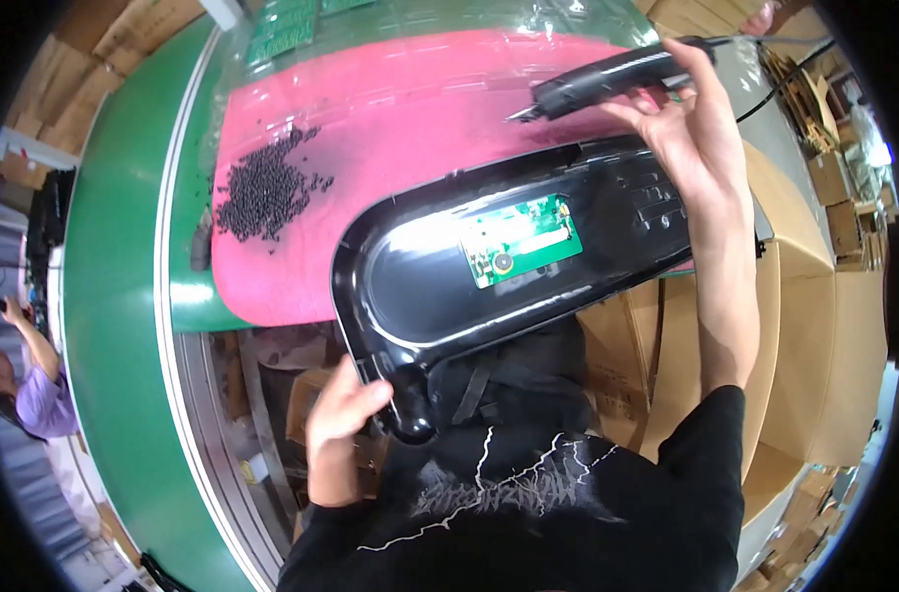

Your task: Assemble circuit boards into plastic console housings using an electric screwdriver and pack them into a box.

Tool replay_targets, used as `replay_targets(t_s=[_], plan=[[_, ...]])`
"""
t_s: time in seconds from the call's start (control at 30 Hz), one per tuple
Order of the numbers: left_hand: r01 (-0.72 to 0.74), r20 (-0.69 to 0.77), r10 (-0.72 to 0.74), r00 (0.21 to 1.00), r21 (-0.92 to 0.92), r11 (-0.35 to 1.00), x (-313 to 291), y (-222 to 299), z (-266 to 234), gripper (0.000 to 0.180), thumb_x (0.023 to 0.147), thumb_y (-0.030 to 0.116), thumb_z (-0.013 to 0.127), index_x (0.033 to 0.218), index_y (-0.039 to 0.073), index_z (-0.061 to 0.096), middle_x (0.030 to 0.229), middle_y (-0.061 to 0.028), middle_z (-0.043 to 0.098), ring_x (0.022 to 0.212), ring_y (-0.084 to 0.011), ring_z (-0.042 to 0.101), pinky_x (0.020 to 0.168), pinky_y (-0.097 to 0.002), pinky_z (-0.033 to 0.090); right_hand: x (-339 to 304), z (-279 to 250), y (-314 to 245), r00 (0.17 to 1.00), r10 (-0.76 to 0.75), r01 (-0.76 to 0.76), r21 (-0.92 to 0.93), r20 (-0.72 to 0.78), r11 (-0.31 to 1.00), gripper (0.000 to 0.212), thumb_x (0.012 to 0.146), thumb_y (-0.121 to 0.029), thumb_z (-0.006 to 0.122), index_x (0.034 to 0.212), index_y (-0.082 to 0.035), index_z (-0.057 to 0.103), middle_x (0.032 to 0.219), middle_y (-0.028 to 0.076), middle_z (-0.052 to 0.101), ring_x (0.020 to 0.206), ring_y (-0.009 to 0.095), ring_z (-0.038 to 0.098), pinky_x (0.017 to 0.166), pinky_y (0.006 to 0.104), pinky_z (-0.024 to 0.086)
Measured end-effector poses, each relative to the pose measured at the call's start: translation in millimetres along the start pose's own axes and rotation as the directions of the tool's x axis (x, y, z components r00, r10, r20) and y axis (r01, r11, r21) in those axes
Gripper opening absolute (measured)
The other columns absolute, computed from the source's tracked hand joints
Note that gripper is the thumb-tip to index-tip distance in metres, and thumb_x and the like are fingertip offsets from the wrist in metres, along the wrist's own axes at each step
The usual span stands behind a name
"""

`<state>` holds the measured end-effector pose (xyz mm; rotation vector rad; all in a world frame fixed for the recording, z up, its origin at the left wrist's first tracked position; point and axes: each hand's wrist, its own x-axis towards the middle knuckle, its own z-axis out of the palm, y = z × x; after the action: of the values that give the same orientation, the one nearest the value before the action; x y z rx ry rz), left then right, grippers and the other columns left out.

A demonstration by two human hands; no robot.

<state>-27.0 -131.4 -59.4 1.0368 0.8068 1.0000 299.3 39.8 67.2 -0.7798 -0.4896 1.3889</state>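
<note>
My left hand (343,419) grips the lower left corner of a long black plastic housing (415,281), its thumb on the rim. The housing slants across the near edge of the pink mat (390,128), its hollow side facing up. A green circuit board (524,255) with a small round part lies inside it. My right hand (698,138) is closed around a black corded electric screwdriver (607,81), held above the housing's far right part. The screwdriver's tip points left, over the mat and apart from the housing.
Small black screws (267,192) lie heaped at the mat's left. Clear plastic wrapping (469,59) and more green boards (282,30) are at the back. An open cardboard box (815,345) stands at my right. Across the green worktop (114,257), another person (40,395) sits far left.
</note>
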Motion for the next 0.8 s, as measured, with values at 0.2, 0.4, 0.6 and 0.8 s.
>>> replay_targets(t_s=[0.2,0.4,0.6,0.8], plan=[[-0.018,-0.175,-0.156,0.972,-0.721,0.693,-20.8,-8.0,3.4,0.08,0.069,0.039,0.053,0.121,-0.02,0.041,0.092,-0.0375,0.061,0.073,-0.0431,0.066,0.063,-0.0466,0.059,-26.2,-30.2,-37.4,0.972,-0.195,0.227,-0.31,0.131,0.923,0.016,0.089,-0.011,0.061,0.102,-0.003,0.056,0.101,0.006,0.056,0.095,0.017,0.058,0.087,0.0408,0.052],[-0.228,-0.198,0.127,0.972,-0.652,0.723,-44.1,52.8,-90.7,0.065,0.071,0.031,0.067,0.118,-0.007,0.042,0.091,-0.0143,0.046,0.084,-0.0225,0.049,0.074,-0.0311,0.041,-37.2,-186.8,-143.0,0.512,-0.859,0.383,-0.894,-0.002,0.231,0.045,0.082,-0.019,0.067,0.117,0.001,0.048,0.106,0.008,0.056,0.097,0.017,0.057,0.083,0.0335,0.049],[-0.732,-0.815,0.535,0.222,0.223,0.644,-33.9,82.4,-115.3,0.042,0.077,0.058,0.053,0.076,0.017,0.061,0.069,-0.0111,0.058,0.054,-0.0225,0.049,0.046,-0.0355,0.037,-125.0,-486.1,-177.7,0.411,-0.851,-0.783,-0.605,-0.327,-0.146,0.071,0.074,-0.047,0.065,0.123,0.001,0.048,0.119,0.024,0.055,0.115,0.038,0.051,0.099,0.0449,0.041],[-0.759,-0.871,0.33,0.364,-0.073,0.647,-33.6,91.0,-192.0,0.052,0.08,0.059,0.056,0.107,0.013,0.056,0.119,-0.0111,0.061,0.051,-0.0153,0.044,0.038,-0.0246,0.032,-293.2,-684.4,-86.7,0.42,-0.125,-0.758,-0.271,-0.899,-0.593,0.067,0.078,-0.055,0.058,0.121,-0.004,0.059,0.109,0.022,0.064,0.106,0.032,0.061,0.091,0.0461,0.05]])
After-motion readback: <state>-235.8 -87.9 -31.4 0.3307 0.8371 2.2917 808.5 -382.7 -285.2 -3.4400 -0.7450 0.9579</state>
